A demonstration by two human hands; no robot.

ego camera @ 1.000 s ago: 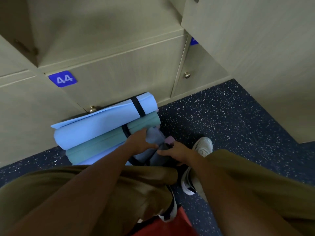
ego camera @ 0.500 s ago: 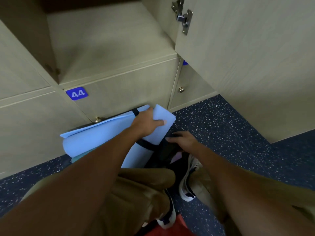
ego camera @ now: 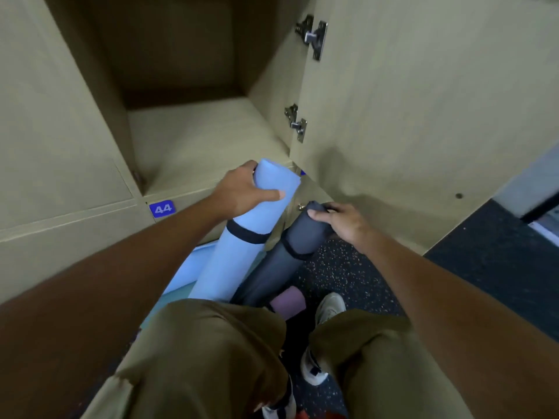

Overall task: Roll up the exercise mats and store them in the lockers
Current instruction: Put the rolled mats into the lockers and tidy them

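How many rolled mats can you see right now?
4: light blue mat in the left hand, dark grey mat in the right hand, purple roll and another blue mat on the floor. Legs may hide more.

Two hands: the left hand (ego camera: 242, 189) and the right hand (ego camera: 341, 222). Rolled mats: one light blue (ego camera: 242, 252), one dark grey (ego camera: 284, 261), one purple (ego camera: 287, 303). Two door hinges (ego camera: 314, 36) (ego camera: 298, 122). One "44" tag (ego camera: 162, 208).
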